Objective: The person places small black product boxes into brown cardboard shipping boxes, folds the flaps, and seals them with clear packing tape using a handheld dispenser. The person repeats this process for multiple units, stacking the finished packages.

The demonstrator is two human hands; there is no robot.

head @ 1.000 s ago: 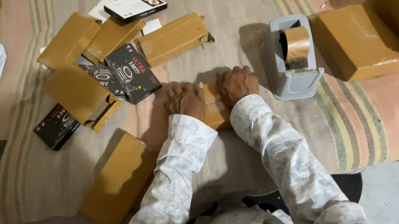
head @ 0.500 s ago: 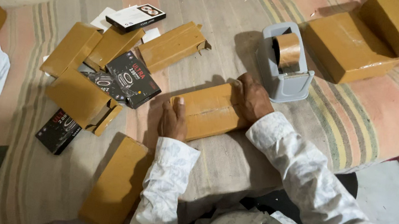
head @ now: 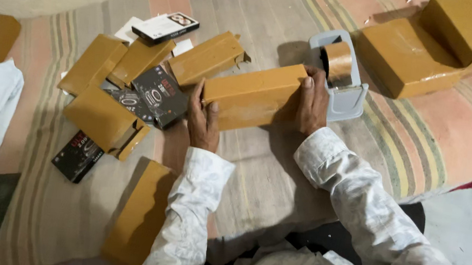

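The brown taped packet (head: 251, 95) now sits between both hands, lifted off the striped mat (head: 278, 172), where half a second ago it lay flatter and nearer the body. The left hand (head: 203, 124) clamps its near-left end, thumb on top; the right hand (head: 313, 102) closes its grip over the far-right end, which has come right up against the grey tape dispenser (head: 344, 79). That reads as a packet being brought to the tape. Other brown packets (head: 103, 118) and black boxes (head: 159, 94) lie scattered to the left.
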